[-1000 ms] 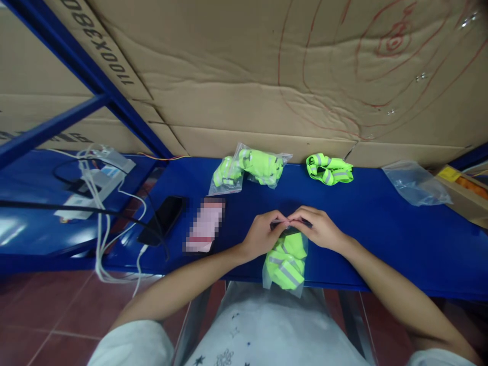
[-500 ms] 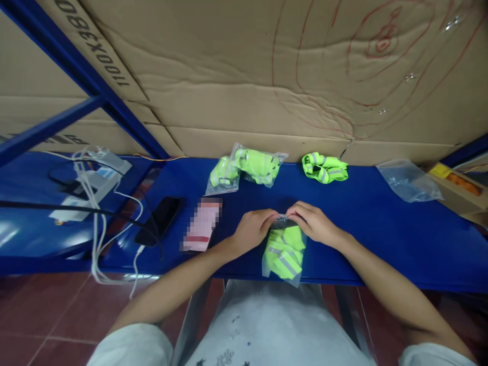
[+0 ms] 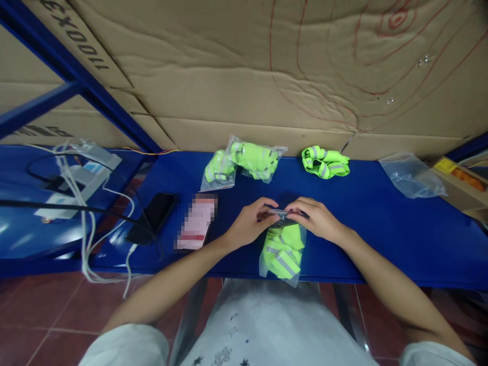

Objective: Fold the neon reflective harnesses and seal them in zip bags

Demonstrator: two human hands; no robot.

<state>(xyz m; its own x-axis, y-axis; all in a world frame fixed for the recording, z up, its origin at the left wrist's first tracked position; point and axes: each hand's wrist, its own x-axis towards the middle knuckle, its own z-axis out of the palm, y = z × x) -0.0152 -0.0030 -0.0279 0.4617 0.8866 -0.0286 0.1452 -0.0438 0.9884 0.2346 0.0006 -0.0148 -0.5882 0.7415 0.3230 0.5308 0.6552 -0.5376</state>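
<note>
A clear zip bag (image 3: 282,256) holds a folded neon-yellow strap with grey reflective stripes and lies at the front edge of the blue table (image 3: 362,223). Its top edge points away from me. My left hand (image 3: 253,221) pinches the left end of that edge between thumb and fingers. On the right end, my right hand (image 3: 314,218) grips the same edge, thumb below and fingers above. Whether the seal is closed I cannot tell.
Behind stand two filled bags (image 3: 251,160) and a loose coiled reflective strap (image 3: 326,162). An empty plastic bag (image 3: 412,175) lies right, beside a cardboard box (image 3: 461,183). Left are a pixelated pink-screened phone (image 3: 197,223), a black phone (image 3: 152,218) and white cables (image 3: 89,244).
My left hand's fingers have lifted and parted a little from the thumb at the bag's edge. The right hand stays at its end. The view has shifted slightly.
</note>
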